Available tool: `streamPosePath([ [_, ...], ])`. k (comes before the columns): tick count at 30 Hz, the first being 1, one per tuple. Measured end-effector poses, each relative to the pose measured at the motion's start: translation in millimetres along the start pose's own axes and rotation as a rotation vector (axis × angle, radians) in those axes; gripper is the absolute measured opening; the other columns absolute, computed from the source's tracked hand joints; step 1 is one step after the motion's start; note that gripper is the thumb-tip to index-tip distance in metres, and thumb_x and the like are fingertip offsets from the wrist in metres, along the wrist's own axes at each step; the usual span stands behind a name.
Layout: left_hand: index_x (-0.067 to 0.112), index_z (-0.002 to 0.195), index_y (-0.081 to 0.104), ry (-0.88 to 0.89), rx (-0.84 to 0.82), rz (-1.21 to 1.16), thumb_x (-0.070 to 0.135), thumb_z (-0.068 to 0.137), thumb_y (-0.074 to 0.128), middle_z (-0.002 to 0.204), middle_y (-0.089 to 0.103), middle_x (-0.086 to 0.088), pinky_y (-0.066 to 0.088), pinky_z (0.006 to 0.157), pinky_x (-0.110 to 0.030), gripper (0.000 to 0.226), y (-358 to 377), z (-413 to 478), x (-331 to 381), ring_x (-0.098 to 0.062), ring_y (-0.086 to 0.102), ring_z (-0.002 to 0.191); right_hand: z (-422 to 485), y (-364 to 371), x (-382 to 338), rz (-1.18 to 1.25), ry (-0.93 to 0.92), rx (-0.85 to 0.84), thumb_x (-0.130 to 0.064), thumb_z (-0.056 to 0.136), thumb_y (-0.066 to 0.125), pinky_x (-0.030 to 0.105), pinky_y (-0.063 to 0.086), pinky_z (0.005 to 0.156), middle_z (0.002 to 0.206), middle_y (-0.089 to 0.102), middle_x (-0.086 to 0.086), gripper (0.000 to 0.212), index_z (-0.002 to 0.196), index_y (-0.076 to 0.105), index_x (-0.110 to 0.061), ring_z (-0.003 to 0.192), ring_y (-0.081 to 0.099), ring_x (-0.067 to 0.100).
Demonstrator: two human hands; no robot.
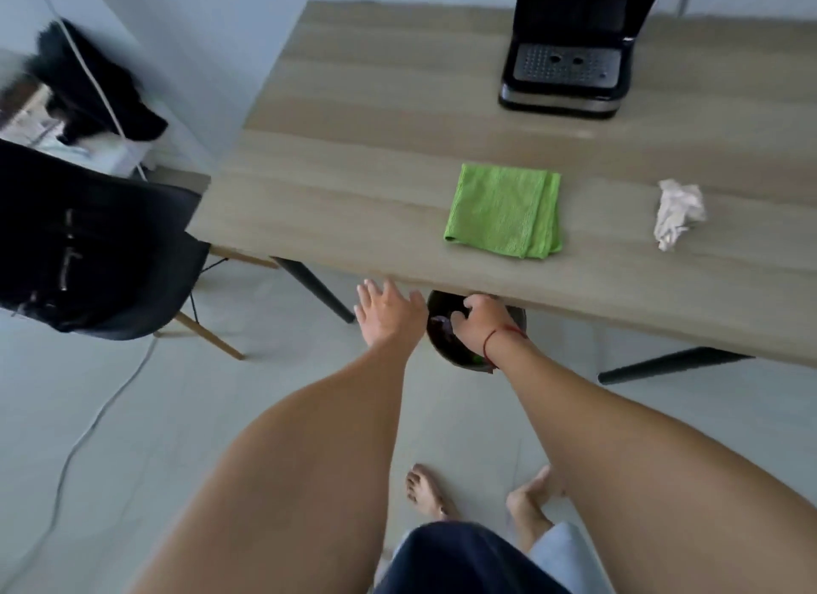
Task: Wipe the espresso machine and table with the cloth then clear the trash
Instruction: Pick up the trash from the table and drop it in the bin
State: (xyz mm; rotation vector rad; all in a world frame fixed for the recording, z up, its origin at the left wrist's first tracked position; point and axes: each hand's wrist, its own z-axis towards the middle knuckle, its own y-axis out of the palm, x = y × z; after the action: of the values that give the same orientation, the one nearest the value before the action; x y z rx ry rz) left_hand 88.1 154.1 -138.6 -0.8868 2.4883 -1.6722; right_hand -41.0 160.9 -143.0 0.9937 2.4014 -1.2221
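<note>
Head view: left hand splayed empty, right hand curled into the floor bin, grip unclear; crumpled tissue on the surface looks feather-light, soft, pinchable anywhere

Left arm: bare, stretched forward and down
Left hand: fingers straight and spread, palm down, holding nothing
Right arm: stretched forward, red string round the wrist
Right hand: fingers curled downward; any hold unclear

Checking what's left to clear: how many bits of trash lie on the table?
1: a crumpled tissue right of the cloth, near the table's front edge. Others may hide behind the machine.
</note>
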Motion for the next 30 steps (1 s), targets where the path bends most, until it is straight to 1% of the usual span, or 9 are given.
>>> streamPosePath([
  [2, 0.007, 0.135, 0.049, 0.03, 0.068, 0.024, 0.037, 0.096, 0.035, 0.15, 0.033, -0.017, 0.021, 0.117, -0.045, 0.052, -31, -8, 5, -0.028, 0.019, 0.144, -19, -18, -18, -0.014, -0.058, 0.005, -0.029, 0.089, 0.047, 0.04, 0.048, 0.094, 0.11, 0.065, 0.01, 0.028, 0.106, 0.061, -0.013, 0.104, 0.059, 0.031],
  [4, 0.007, 0.131, 0.054, 0.08, 0.121, 0.009, 0.037, 0.097, 0.034, 0.146, 0.04, -0.016, 0.023, 0.115, -0.044, 0.049, -53, -11, 14, -0.028, 0.024, 0.142, -29, -39, -30, -0.019, -0.126, 0.058, -0.024, 0.089, 0.046, 0.035, 0.05, 0.086, 0.098, 0.065, 0.011, 0.022, 0.093, 0.062, -0.01, 0.096, 0.061, 0.031],
  [8, 0.007, 0.14, 0.044, 0.255, 0.138, 0.003, 0.036, 0.099, 0.035, 0.154, 0.03, -0.012, 0.018, 0.12, -0.042, 0.051, -78, -12, 55, -0.025, 0.015, 0.147, -33, -94, -37, -0.025, -0.201, 0.226, -0.023, 0.093, 0.048, 0.037, 0.045, 0.098, 0.135, 0.053, 0.012, 0.039, 0.129, 0.053, -0.007, 0.122, 0.053, 0.028],
  [14, 0.012, 0.149, 0.029, 0.443, 0.022, 0.014, 0.034, 0.099, 0.039, 0.16, 0.017, -0.011, 0.016, 0.12, -0.041, 0.056, -55, -8, 139, -0.025, 0.007, 0.149, -9, -172, 18, -0.05, -0.106, 0.394, -0.021, 0.092, 0.048, 0.04, 0.043, 0.103, 0.134, 0.051, 0.015, 0.04, 0.129, 0.052, -0.005, 0.124, 0.049, 0.03],
  [17, 0.02, 0.153, 0.018, 0.496, -0.079, 0.081, 0.032, 0.099, 0.042, 0.162, 0.007, -0.007, 0.013, 0.121, -0.041, 0.061, -22, -6, 172, -0.024, 0.001, 0.15, 8, -196, 60, -0.098, -0.038, 0.41, -0.017, 0.092, 0.048, 0.041, 0.041, 0.104, 0.139, 0.046, 0.016, 0.041, 0.129, 0.049, -0.002, 0.129, 0.044, 0.031],
  [21, 0.028, 0.154, 0.003, 0.432, -0.153, 0.16, 0.032, 0.098, 0.047, 0.162, -0.008, -0.003, 0.007, 0.12, -0.046, 0.071, 14, 4, 185, -0.025, -0.007, 0.149, 32, -217, 104, -0.172, -0.017, 0.421, -0.012, 0.088, 0.048, 0.037, 0.04, 0.105, 0.153, 0.025, 0.005, 0.047, 0.135, 0.042, -0.01, 0.14, 0.031, 0.025],
  [25, 0.025, 0.154, 0.003, 0.394, -0.152, 0.178, 0.036, 0.098, 0.044, 0.162, -0.01, -0.003, 0.004, 0.119, -0.047, 0.07, 32, 12, 185, -0.025, -0.009, 0.149, 48, -224, 127, -0.095, -0.107, 0.378, -0.002, 0.083, 0.044, 0.031, 0.045, 0.098, 0.152, 0.025, 0.0, 0.052, 0.129, 0.045, -0.024, 0.123, 0.05, 0.024],
  [28, 0.025, 0.154, 0.004, 0.388, -0.151, 0.18, 0.034, 0.098, 0.046, 0.162, -0.009, -0.005, 0.004, 0.119, -0.048, 0.07, 32, 12, 191, -0.026, -0.01, 0.149, 45, -216, 134, -0.143, -0.101, 0.331, 0.001, 0.084, 0.043, 0.028, 0.048, 0.086, 0.152, 0.029, -0.002, 0.034, 0.113, 0.054, -0.012, 0.113, 0.056, 0.028],
  [30, 0.024, 0.154, 0.005, 0.376, -0.16, 0.184, 0.033, 0.097, 0.048, 0.162, -0.008, -0.006, 0.006, 0.119, -0.049, 0.072, 30, 11, 193, -0.026, -0.008, 0.149, 38, -204, 128, -0.154, -0.092, 0.304, 0.003, 0.084, 0.045, 0.033, 0.049, 0.088, 0.149, 0.035, -0.001, 0.032, 0.112, 0.056, -0.009, 0.11, 0.057, 0.03],
])
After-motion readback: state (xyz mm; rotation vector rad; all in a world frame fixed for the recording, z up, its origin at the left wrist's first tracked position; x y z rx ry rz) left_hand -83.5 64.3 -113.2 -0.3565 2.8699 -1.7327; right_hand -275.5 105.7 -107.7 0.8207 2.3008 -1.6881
